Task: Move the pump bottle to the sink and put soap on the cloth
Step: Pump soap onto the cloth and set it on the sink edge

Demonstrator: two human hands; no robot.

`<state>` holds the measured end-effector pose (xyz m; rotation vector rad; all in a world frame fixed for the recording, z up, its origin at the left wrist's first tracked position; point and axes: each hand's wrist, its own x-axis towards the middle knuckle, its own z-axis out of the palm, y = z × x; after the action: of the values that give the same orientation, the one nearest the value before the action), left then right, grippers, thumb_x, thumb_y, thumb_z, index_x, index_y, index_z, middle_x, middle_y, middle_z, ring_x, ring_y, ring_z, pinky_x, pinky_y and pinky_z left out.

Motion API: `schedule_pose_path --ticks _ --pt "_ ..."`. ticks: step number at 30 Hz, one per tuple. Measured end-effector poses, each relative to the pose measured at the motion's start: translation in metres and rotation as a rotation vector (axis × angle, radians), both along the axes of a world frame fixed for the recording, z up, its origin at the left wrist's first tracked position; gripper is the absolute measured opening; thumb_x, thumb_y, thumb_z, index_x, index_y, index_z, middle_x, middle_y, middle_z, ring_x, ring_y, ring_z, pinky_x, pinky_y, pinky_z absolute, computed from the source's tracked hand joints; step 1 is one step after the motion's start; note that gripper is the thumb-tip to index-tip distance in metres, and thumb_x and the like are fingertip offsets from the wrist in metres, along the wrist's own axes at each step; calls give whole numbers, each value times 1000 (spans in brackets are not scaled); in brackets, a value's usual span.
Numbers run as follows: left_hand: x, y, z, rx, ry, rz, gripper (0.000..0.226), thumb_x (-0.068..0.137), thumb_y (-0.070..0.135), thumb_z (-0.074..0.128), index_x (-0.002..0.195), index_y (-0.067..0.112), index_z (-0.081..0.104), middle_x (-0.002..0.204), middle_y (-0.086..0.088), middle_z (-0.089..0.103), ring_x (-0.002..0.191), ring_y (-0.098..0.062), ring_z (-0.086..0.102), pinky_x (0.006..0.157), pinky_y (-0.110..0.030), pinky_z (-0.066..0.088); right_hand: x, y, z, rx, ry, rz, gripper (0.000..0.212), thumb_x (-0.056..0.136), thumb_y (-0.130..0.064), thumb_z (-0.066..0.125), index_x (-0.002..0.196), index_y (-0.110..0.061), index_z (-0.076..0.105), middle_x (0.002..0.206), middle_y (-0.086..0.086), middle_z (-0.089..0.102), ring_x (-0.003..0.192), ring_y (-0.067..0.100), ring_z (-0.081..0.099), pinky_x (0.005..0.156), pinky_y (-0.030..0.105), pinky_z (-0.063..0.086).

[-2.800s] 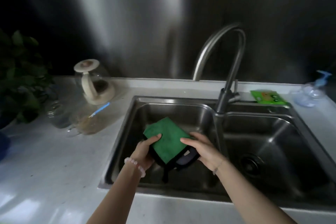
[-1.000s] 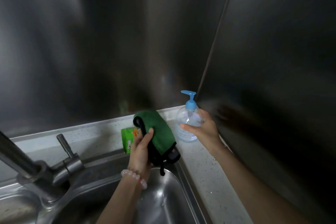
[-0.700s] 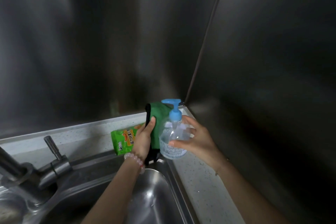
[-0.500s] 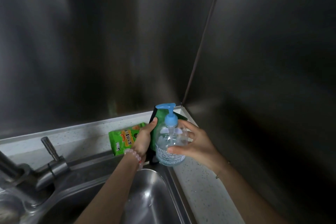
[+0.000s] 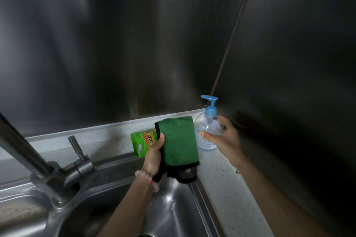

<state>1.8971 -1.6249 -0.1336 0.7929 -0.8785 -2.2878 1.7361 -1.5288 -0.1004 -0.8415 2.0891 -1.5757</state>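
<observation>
My left hand point(image 5: 154, 157) grips a folded green cloth point(image 5: 179, 140) with a black edge and holds it upright above the back right corner of the steel sink point(image 5: 173, 209). Just right of the cloth is a clear pump bottle point(image 5: 207, 131) with a blue pump head. My right hand point(image 5: 229, 142) wraps around the bottle, thumb in front and fingers behind. The bottle's base is at the white speckled counter point(image 5: 227, 188); I cannot tell whether it touches. The pump nozzle points left, above the cloth's top edge.
A green snack packet point(image 5: 141, 143) lies on the ledge behind the sink, partly behind my left hand. The steel faucet point(image 5: 28, 158) and its lever point(image 5: 77, 150) rise at the left. Dark metal walls meet in a corner right behind the bottle.
Half a second ago the bottle was held in front of the cloth. Now it is to the cloth's right, nearer the wall corner, and the cloth's green face is uncovered.
</observation>
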Motion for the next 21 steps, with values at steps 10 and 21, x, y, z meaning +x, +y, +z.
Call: schedule_pose_path --ticks 10,21 --pt "17 11 -29 142 -69 53 31 92 26 45 100 3 63 73 -8 76 64 -21 72 54 -32 59 -9 -32 -26 75 -6 -24 71 65 -16 79 128 -20 46 120 -4 55 110 14 55 88 31 48" --pt "4 44 -30 179 -121 11 41 94 28 42 121 0 55 113 -21 66 98 -33 67 85 -43 55 2 -3 -18 125 -116 -11 87 72 -21 77 143 -21 28 131 -15 39 123 5 39 98 27 36"
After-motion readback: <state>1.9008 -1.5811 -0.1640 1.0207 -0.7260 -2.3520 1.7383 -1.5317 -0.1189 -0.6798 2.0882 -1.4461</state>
